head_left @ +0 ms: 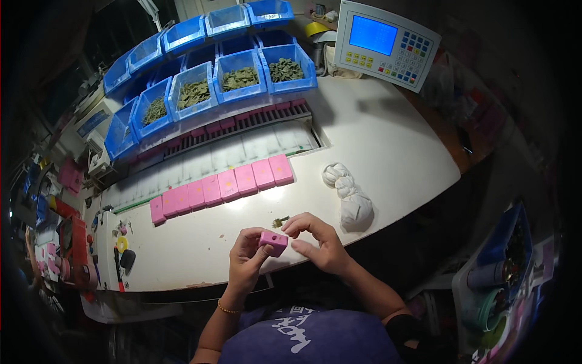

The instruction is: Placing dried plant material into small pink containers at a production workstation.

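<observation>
My left hand is closed around a small pink block, held just above the table's near edge. Dark round holes show in the block's upturned face. Close to the block's right side, my right hand is curved with thumb and fingers apart, and I see nothing between them. On the table just beyond my hands lies a small brass-coloured piece with a dark stem. Farther off, several similar pink blocks stand side by side in a slanting row.
Blue bins, some holding greenish flat pieces, rise in tiers at the back. A control panel with a blue screen stands back right. A knotted white cloth bundle lies right. A marker and yellow tape roll lie left.
</observation>
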A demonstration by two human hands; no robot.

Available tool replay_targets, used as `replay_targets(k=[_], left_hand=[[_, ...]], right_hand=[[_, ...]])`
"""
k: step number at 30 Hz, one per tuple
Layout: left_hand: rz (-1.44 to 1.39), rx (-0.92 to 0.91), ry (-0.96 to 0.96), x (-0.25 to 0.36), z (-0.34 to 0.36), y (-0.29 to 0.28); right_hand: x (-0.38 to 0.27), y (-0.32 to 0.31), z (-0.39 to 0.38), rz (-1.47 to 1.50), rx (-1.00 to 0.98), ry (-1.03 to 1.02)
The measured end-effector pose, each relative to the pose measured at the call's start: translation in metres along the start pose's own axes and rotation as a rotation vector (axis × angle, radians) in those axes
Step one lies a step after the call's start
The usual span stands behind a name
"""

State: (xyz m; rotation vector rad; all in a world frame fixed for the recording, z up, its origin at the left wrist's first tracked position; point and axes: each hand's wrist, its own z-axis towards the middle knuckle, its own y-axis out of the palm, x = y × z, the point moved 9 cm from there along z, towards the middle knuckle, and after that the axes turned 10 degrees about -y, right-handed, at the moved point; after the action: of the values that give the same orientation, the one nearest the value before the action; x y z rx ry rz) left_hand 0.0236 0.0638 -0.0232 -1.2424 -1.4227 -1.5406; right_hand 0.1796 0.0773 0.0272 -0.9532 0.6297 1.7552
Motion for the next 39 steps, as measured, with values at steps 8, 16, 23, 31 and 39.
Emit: replay_targets(k=[8,16,23,31,39], left_hand=[[0.098,-0.009,-0.056,-0.003,0.000,0.000],[0.329,0.245,-0.032,0.008,-0.018,-0.039],[1.188,0.757,0.267,0.061,-0.047,-0.107],[1.172,0.640,0.175,0.069,-0.014,-0.113],[1.210,0.898,0.332,0.109,0.110,-0.180]], right_hand=[[0.002,0.008,0.000,-0.190,-0.213,0.021],[0.036,0.019,-0.017,-0.128,-0.234,0.067],[0.042,-0.018,-0.022,-0.325,-0.001,0.005],[0.036,-0.043,-0.034,-0.599,0.107,-0.003],[0.029,-0.032,-0.031,-0.717,0.068,-0.024]])
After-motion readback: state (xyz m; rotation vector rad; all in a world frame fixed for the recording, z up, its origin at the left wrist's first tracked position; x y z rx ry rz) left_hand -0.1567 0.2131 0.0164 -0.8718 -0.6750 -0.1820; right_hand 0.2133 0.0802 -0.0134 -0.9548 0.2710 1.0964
